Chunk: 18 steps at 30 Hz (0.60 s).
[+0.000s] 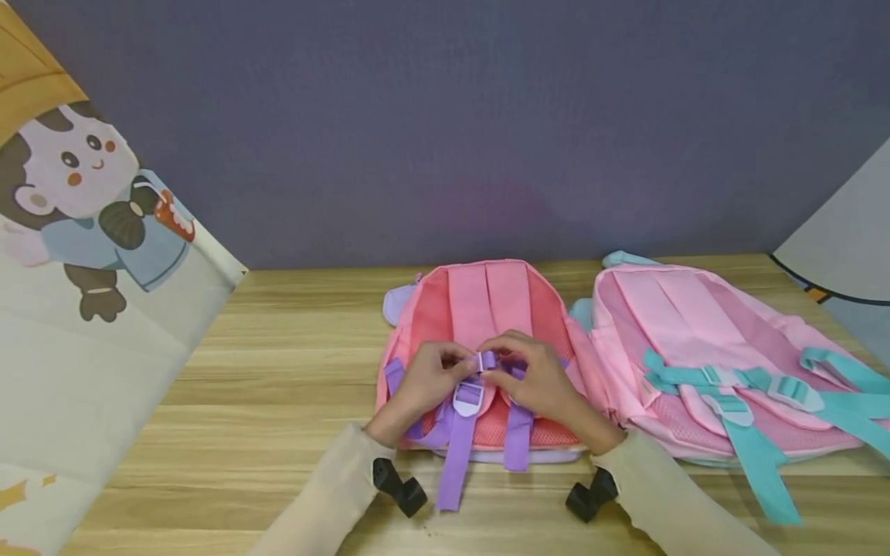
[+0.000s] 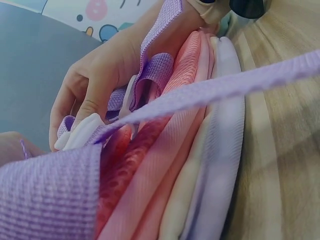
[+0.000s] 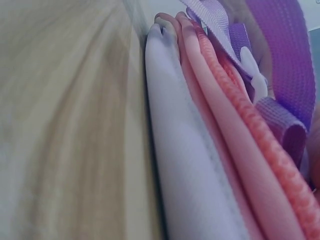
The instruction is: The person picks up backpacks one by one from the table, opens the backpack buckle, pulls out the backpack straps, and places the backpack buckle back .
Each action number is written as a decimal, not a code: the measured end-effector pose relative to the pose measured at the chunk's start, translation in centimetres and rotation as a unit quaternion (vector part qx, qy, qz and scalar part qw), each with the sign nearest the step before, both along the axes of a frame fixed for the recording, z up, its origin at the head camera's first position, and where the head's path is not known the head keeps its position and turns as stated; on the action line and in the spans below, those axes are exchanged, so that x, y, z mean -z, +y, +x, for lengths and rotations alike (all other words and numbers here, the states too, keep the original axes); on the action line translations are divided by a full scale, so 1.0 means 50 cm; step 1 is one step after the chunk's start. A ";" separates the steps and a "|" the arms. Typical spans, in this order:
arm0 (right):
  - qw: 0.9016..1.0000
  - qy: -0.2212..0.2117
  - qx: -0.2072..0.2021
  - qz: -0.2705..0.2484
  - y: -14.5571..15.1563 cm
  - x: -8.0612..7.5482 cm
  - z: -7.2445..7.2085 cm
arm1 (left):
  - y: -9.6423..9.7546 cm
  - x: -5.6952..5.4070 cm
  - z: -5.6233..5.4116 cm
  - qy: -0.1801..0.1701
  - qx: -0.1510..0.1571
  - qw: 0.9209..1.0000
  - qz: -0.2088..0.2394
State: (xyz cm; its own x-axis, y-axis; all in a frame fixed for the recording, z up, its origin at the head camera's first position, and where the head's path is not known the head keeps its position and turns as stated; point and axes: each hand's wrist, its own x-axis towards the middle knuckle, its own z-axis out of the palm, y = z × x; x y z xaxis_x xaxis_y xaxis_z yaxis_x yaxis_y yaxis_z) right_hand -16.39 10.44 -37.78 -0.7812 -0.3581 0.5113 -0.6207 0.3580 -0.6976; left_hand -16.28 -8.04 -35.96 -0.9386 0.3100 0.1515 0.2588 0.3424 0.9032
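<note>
A coral-pink backpack [image 1: 505, 278] lies straps-up on the table, with purple straps across its lower half. My left hand [image 1: 427, 378] pinches a small white buckle [image 1: 480, 363] on a purple strap from the left. My right hand [image 1: 542, 378] pinches the short purple webbing loop [image 1: 489, 360] beside that buckle, thumb below and fingers above. Below them, a white strap adjuster [image 1: 468, 398] holds a purple strap whose loose end [image 1: 455, 471] hangs over the bag's lower edge. In the left wrist view, the right hand [image 2: 107, 65] bends over the webbing; the left hand is mostly cut off.
On the right lies a light-pink backpack [image 1: 647, 286] with teal straps [image 1: 761, 455] and white buckles, touching the coral one. Both bags rest on a wood-grain table [image 1: 278, 340]. Behind stands a dark panel [image 1: 445, 139]; a cartoon-printed wall [image 1: 83, 371] borders the left.
</note>
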 end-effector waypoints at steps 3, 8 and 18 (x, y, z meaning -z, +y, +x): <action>1.000 0.008 -0.001 0.004 0.001 0.002 -0.001 | 0.001 -0.001 0.001 -0.002 0.004 1.000 0.000; 1.000 0.017 -0.001 0.007 0.001 0.003 -0.001 | 0.003 0.001 0.001 0.000 0.001 1.000 -0.006; 1.000 0.027 -0.002 0.013 0.000 0.003 -0.002 | 0.004 0.004 0.001 0.000 -0.002 1.000 -0.012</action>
State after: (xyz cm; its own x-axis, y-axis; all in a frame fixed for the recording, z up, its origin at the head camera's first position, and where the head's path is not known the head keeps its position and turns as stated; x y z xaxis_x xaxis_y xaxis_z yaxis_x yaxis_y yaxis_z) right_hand -16.47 10.44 -37.95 -0.7511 -0.3750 0.5434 -0.6588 0.3720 -0.6539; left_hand -16.22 -7.84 -36.15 -0.9401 0.3092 0.1435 0.2569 0.3659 0.8945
